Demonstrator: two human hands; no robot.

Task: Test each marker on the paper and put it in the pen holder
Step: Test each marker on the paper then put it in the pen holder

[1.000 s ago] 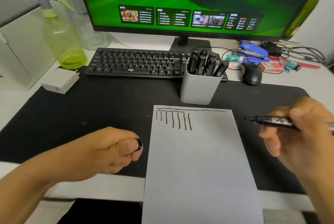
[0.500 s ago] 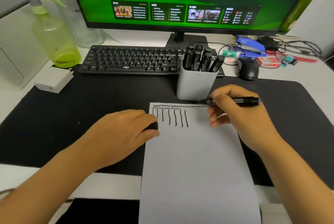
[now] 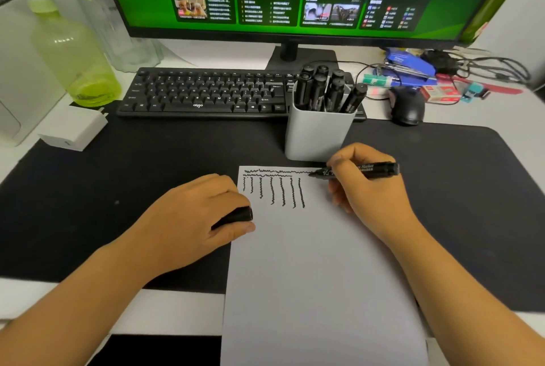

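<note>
A black desk mat [image 3: 147, 176] on the table lies under both hands. Between them, a white paper sheet [image 3: 309, 262] bears black squiggles. Just beyond the right hand [image 3: 368, 188], a grey pen holder [image 3: 317, 135] holds black markers. That hand grips a black marker [image 3: 358, 171], tip on the paper; the left hand [image 3: 203, 218] clasps its black cap [image 3: 236, 215].

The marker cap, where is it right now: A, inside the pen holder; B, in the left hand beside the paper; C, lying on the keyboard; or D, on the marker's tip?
B. The black cap sits gripped in the left hand at the paper's left edge, while the right hand holds the uncapped marker, its tip at the paper's top.
</note>
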